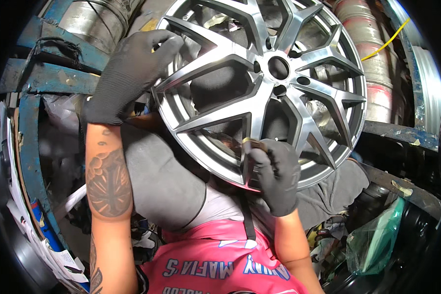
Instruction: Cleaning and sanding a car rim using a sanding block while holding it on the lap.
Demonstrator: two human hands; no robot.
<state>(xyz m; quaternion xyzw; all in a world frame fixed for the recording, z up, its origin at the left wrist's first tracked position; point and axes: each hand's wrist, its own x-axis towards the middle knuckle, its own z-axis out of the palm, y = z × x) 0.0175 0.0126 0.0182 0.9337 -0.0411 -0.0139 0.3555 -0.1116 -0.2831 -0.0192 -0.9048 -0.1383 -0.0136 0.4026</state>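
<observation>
A silver and dark grey alloy wheel (259, 100) with split spokes and no tyre is tilted in front of me, over my lap. My left hand (132, 73), in a black knit glove, is closed round the wheel's left edge near a spoke end. At the lower part of the wheel, my right hand (281, 179), also in a black glove, pinches a small thin brownish piece (252, 143) against the side of a spoke. That piece is partly covered by the fingers and blurred, so its kind is unclear.
Worn blue metal frame bars (59, 78) stand on the left, with papers (66, 264) below. Scuffed metal drums (370, 59) lie beyond the wheel, one crossed by a yellow cord (388, 39). A green plastic wrap (376, 240) hangs at lower right beside dark clutter.
</observation>
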